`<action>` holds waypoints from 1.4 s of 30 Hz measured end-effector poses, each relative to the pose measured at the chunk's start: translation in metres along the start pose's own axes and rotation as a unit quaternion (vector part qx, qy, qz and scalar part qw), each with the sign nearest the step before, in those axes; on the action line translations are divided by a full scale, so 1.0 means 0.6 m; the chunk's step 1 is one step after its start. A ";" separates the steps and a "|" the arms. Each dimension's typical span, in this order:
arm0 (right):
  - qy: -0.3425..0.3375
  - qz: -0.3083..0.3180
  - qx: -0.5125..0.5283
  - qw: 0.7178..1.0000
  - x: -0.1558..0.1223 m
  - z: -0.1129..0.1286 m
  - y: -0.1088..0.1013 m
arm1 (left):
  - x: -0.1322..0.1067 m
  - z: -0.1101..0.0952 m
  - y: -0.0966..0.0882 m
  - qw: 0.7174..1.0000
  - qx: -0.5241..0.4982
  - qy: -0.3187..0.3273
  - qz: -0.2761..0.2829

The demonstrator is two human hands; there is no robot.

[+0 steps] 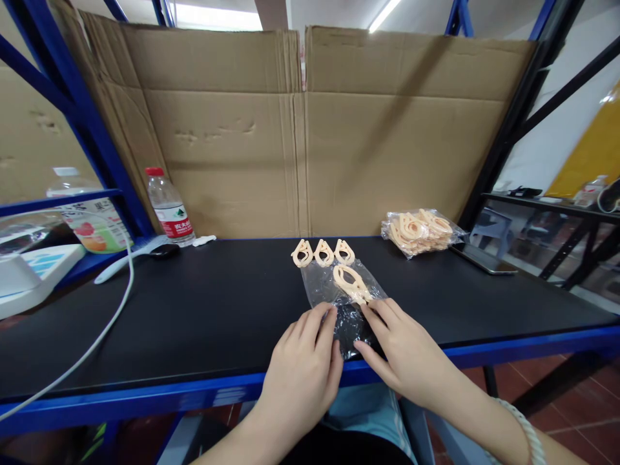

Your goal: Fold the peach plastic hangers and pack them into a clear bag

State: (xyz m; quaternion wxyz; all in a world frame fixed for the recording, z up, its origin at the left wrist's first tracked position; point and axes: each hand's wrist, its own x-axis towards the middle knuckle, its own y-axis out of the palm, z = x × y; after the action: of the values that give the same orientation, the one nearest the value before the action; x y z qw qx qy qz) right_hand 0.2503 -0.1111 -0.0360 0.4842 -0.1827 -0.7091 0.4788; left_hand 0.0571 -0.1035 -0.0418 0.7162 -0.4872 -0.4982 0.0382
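Observation:
A clear plastic bag (314, 285) lies on the black tabletop in front of me. In its upper part is a beige clip (349, 281), teardrop-shaped with an open loop. My left hand (303, 365) has its fingers curled at the bag's left edge, thumb near the lower part. My right hand (409, 355) grips the bag's right side, its index fingertip beside the narrow end of the clip and its thumb lower down. Just beyond the bag stand three similar beige clips in a row: a left one (303, 254), a middle one (323, 253) and a right one (344, 252).
At the back right sits a bag of several beige clips (419, 231), near a flat dark device (484, 259). A red-capped water bottle (170, 210) and a spoon-like white item (128, 259) are at the left. A white cable (119, 316) crosses the tabletop; cardboard (217, 135) walls the back.

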 end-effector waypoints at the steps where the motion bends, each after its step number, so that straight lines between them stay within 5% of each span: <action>1: 0.001 -0.004 -0.003 1.000 0.000 0.000 0.001 | 0.000 0.000 0.000 1.000 0.000 0.000 0.000; 11: -0.015 -0.016 0.102 0.995 -0.004 0.001 -0.030 | -0.007 0.006 -0.011 1.000 -0.020 0.000 0.009; 14: -0.031 -0.056 0.187 0.980 0.019 -0.026 -0.057 | -0.011 0.014 -0.023 0.998 -0.046 -0.016 0.027; 17: -0.005 -0.101 0.148 0.984 0.081 -0.084 -0.059 | -0.012 0.020 -0.030 0.995 -0.080 -0.033 0.058; 23: -0.117 0.037 0.071 0.990 0.241 -0.219 0.031 | -0.011 0.022 -0.031 0.991 -0.100 -0.040 0.074; 27: -0.119 0.157 0.033 0.980 0.284 -0.266 0.103 | -0.009 0.022 -0.032 0.992 -0.100 -0.042 0.071; 30: -0.117 0.188 0.038 0.974 0.280 -0.280 0.126 | -0.007 0.022 -0.034 0.992 -0.095 -0.038 0.068; 34: -0.095 0.163 0.010 0.982 0.240 -0.294 0.100 | -0.007 0.021 -0.034 0.994 -0.090 -0.031 0.060; 38: -0.065 0.168 -0.006 0.984 0.159 -0.290 0.052 | -0.007 0.020 -0.032 0.994 -0.086 -0.030 0.055; 42: -0.045 0.084 0.025 0.995 0.059 -0.253 0.016 | -0.007 0.019 -0.030 0.995 -0.075 -0.029 0.050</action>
State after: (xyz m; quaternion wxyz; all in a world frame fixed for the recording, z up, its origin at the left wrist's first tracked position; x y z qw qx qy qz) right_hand 0.3625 -0.0046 -0.0152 0.4141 -0.2077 -0.7004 0.5431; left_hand 0.0386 -0.1077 -0.0309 0.6597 -0.5627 -0.4956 0.0506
